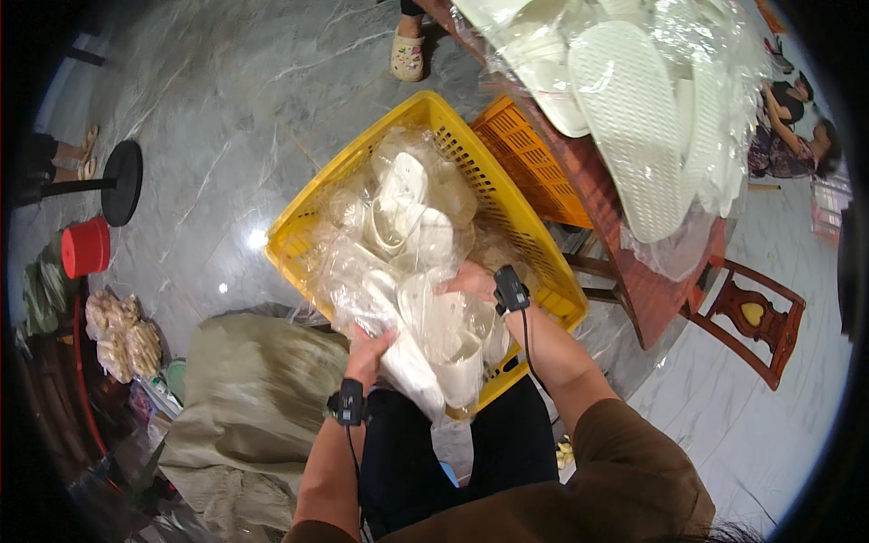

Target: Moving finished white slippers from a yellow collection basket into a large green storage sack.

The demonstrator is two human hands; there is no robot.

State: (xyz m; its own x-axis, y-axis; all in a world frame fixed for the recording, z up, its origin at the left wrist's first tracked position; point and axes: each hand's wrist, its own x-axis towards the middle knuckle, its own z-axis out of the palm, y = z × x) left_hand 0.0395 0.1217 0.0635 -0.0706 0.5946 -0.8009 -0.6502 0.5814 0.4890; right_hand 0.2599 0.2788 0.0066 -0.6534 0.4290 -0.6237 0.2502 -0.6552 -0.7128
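Note:
White slippers (418,348), wrapped in clear plastic, lie across the near end of a yellow plastic basket (512,206). My left hand (367,353) is closed on their left edge, with the thumb over the wrapping. From the right, my right hand (469,281) reaches over the basket and grips the far part of the same bundle; some of its fingers are hidden by plastic. More bagged white slippers (403,195) fill the basket beyond my hands. Glare on the plastic blurs where one bag ends and another begins.
A reddish wooden table (634,281) at the right bears a pile of bagged white slippers (625,127). An orange crate (529,163) stands beside it. A large olive sack (258,398) lies left of my legs, near a red bucket (86,248). Other people are around the room.

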